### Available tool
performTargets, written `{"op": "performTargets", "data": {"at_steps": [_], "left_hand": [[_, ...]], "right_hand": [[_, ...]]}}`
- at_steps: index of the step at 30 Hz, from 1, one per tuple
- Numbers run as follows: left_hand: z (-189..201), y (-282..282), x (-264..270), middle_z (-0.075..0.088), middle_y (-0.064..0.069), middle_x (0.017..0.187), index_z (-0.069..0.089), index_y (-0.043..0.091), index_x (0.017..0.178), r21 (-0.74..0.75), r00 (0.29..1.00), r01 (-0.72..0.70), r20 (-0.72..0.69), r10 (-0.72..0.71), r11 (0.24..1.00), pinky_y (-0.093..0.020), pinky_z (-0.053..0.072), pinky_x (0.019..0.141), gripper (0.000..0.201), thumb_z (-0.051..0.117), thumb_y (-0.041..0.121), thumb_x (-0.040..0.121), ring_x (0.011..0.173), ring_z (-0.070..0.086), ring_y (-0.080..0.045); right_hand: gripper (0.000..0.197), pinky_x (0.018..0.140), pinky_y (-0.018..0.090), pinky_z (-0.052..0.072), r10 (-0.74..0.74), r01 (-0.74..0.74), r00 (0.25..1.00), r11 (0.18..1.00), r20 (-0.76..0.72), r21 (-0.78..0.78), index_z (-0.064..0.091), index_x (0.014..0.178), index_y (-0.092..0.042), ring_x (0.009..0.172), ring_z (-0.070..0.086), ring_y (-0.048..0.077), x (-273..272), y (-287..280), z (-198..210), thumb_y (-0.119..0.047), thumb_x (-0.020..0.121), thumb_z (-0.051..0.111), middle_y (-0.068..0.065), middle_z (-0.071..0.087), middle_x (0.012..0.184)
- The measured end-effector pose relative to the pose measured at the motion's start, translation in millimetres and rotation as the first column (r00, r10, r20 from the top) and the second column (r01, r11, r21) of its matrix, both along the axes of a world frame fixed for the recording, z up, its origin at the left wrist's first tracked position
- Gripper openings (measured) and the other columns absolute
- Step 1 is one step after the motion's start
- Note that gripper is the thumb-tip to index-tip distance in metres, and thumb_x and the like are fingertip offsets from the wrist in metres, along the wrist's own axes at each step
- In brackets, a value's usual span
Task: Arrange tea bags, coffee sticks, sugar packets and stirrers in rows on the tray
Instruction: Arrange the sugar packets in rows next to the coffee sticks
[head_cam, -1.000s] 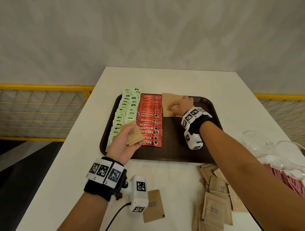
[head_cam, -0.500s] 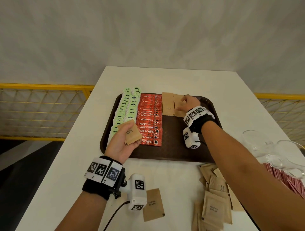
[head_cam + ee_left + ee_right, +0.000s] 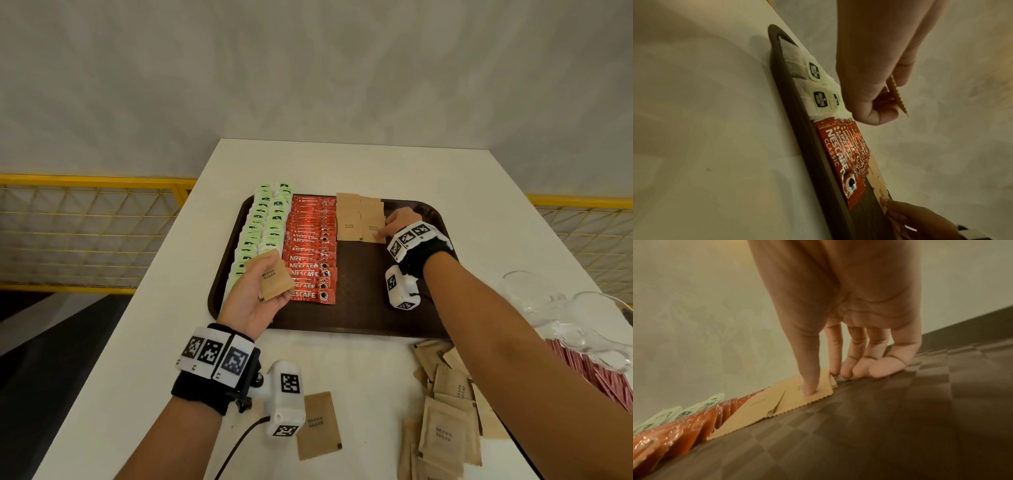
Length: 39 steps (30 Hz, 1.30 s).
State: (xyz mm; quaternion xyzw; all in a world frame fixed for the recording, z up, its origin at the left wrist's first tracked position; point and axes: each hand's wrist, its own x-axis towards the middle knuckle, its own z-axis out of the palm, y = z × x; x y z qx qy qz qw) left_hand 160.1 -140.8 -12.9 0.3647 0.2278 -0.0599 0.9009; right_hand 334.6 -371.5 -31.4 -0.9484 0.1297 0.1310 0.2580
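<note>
Pressing down with your right hand (image 3: 402, 222), you have its thumb (image 3: 811, 369) flat on the nearest brown sugar packet (image 3: 372, 229) of the short kraft-paper rows at the tray's far middle, while the other fingertips (image 3: 887, 366) rest on the tray floor just beside it. Your fingers there are nearly straight and grasp nothing. The packet is a flat square of matte paper with serrated edges, printed "BROWN SUGAR".

Your left hand (image 3: 255, 301) holds a small stack of the same sugar packets (image 3: 272, 279) over the tray's near left part, thumb and curled fingers pinching them; their zigzag edge shows in the left wrist view.

The tray (image 3: 363, 315) is a dark brown rounded rectangle with a raised rim and a woven checker texture. Along its left side lie two rows of pale green tea bags (image 3: 262, 233) with black labels I cannot read. Next to them runs a row of glossy red coffee sticks (image 3: 311, 250) marked "NESCAFE CLASSIC", each stick lying crosswise, overlapped towards you.

On the white table (image 3: 154, 342), one loose packet (image 3: 318, 425) lies near your left wrist and a loose pile of packets (image 3: 445, 411) sits under your right forearm.
</note>
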Motion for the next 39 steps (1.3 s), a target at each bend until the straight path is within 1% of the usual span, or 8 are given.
{"op": "performTargets", "data": {"at_steps": [7, 15, 18, 21, 24, 28, 34, 39], "left_hand": [[1.8, -2.8, -1.8, 0.059, -0.007, 0.094, 0.055, 0.017, 0.105, 0.008, 1.0, 0.012, -0.016, -0.012, 1.0, -0.03, 0.047, 0.069, 0.013, 0.053, 0.012, 0.093, 0.082, 0.056, -0.014], [6.4, -4.9, -2.5, 0.06, -0.006, 0.092, 0.055, 0.017, 0.104, 0.021, 1.0, 0.013, 0.001, -0.013, 1.0, -0.03, 0.047, 0.068, 0.01, 0.053, 0.017, 0.094, 0.08, 0.058, -0.015], [7.5, -6.4, -1.5, 0.06, -0.007, 0.088, 0.054, 0.015, 0.114, 0.007, 1.0, 0.009, -0.018, -0.009, 1.0, -0.03, 0.047, 0.066, 0.024, 0.051, 0.03, 0.095, 0.078, 0.057, -0.016], [5.9, -9.3, -1.6, 0.061, -0.007, 0.092, 0.051, 0.014, 0.125, -0.028, 0.999, 0.003, -0.037, -0.004, 1.0, -0.029, 0.049, 0.063, 0.04, 0.049, 0.039, 0.094, 0.081, 0.057, -0.017], [7.1, -14.4, -4.0, 0.059, -0.008, 0.101, 0.053, 0.016, 0.122, 0.01, 0.999, 0.035, -0.036, -0.035, 0.999, -0.029, 0.048, 0.066, 0.039, 0.049, 0.041, 0.093, 0.086, 0.055, -0.018], [14.8, -22.3, -11.9, 0.064, 0.0, 0.091, 0.059, 0.025, 0.107, 0.174, 0.986, 0.146, 0.055, -0.158, 0.974, -0.026, 0.045, 0.064, 0.027, 0.04, 0.041, 0.097, 0.077, 0.057, -0.012], [19.9, -24.2, -26.0, 0.068, 0.005, 0.091, 0.058, 0.029, 0.107, 0.277, 0.96, 0.214, 0.12, -0.255, 0.937, -0.024, 0.049, 0.063, 0.021, 0.041, 0.037, 0.097, 0.077, 0.062, -0.009], [13.0, -20.4, -29.0, 0.062, 0.002, 0.092, 0.061, 0.026, 0.099, 0.279, 0.964, 0.236, 0.052, -0.26, 0.931, -0.024, 0.046, 0.068, 0.012, 0.057, 0.034, 0.091, 0.081, 0.057, -0.011]], "right_hand": [[0.037, 0.08, 0.027, 0.043, 0.034, -0.034, 0.999, 0.999, 0.035, 0.015, 0.06, 0.114, -0.006, 0.107, 0.059, 0.024, -2.5, -3.2, -1.3, -0.019, 0.082, 0.071, 0.011, 0.063, 0.116], [0.053, 0.094, 0.032, 0.043, 0.061, -0.06, 0.996, 0.998, 0.067, -0.019, 0.05, 0.132, -0.01, 0.12, 0.052, 0.026, -0.1, -7.6, -5.7, -0.021, 0.084, 0.068, 0.01, 0.053, 0.132], [0.058, 0.103, 0.041, 0.04, 0.041, -0.029, 0.987, 0.997, 0.158, -0.078, 0.048, 0.134, -0.016, 0.124, 0.046, 0.032, -1.8, -3.9, -2.3, -0.033, 0.082, 0.068, 0.014, 0.047, 0.136], [0.052, 0.099, 0.04, 0.043, 0.09, -0.102, 0.959, 0.994, 0.267, 0.032, 0.052, 0.129, -0.017, 0.118, 0.05, 0.027, -20.1, 7.6, 14.4, -0.039, 0.084, 0.065, 0.01, 0.052, 0.129], [0.046, 0.079, 0.025, 0.046, 0.273, -0.334, 0.933, 0.899, 0.236, 0.284, 0.053, 0.127, -0.019, 0.101, 0.054, 0.012, -69.9, 35.0, 44.8, -0.043, 0.088, 0.059, -0.001, 0.054, 0.116], [0.014, 0.058, 0.019, 0.051, 0.548, -0.501, 0.828, 0.627, 0.119, 0.597, 0.062, 0.101, -0.021, 0.068, 0.062, 0.003, -127.2, 66.3, 57.8, -0.025, 0.087, 0.064, 0.001, 0.064, 0.093], [0.004, 0.054, 0.022, 0.049, 0.44, -0.327, 0.894, 0.515, 0.083, 0.792, 0.059, 0.089, -0.007, 0.054, 0.056, 0.012, -150.8, 63.2, 47.9, -0.005, 0.087, 0.062, 0.01, 0.062, 0.083], [0.006, 0.055, 0.019, 0.054, 0.283, -0.19, 0.958, 0.532, 0.038, 0.825, 0.06, 0.091, -0.009, 0.071, 0.061, 0.019, -147.8, 46.2, 41.9, -0.004, 0.089, 0.058, 0.011, 0.062, 0.092]]}}
